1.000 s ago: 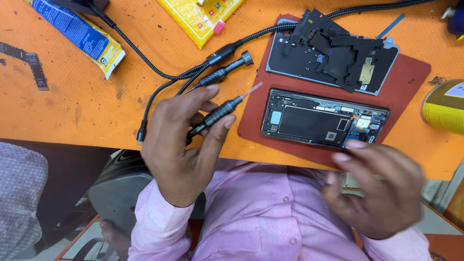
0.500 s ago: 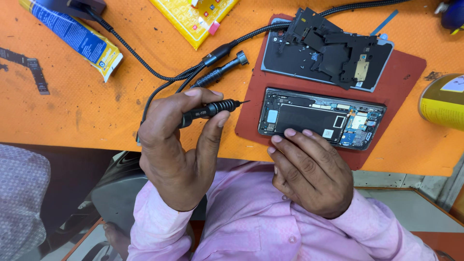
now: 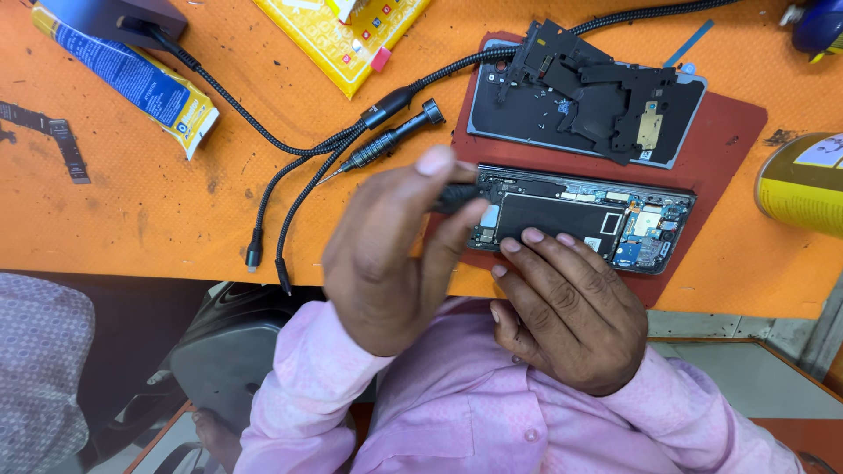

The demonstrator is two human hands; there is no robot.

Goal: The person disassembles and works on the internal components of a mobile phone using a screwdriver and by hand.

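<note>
Orange bench [image 3: 132, 219], opened phone [image 3: 580, 218] under both hands

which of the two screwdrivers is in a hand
The black screwdriver gripped in the left hand, its tip over the opened phone. The other screwdriver lies loose on the orange mat beside the braided cables.

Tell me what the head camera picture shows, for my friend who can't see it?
A person's left hand holds a small black screwdriver at the end of an opened phone, while the right hand rests fingertips on the phone's near edge. The phone lies on a red mat on an orange table, beside its removed back cover, black cables and a second screwdriver.
</note>
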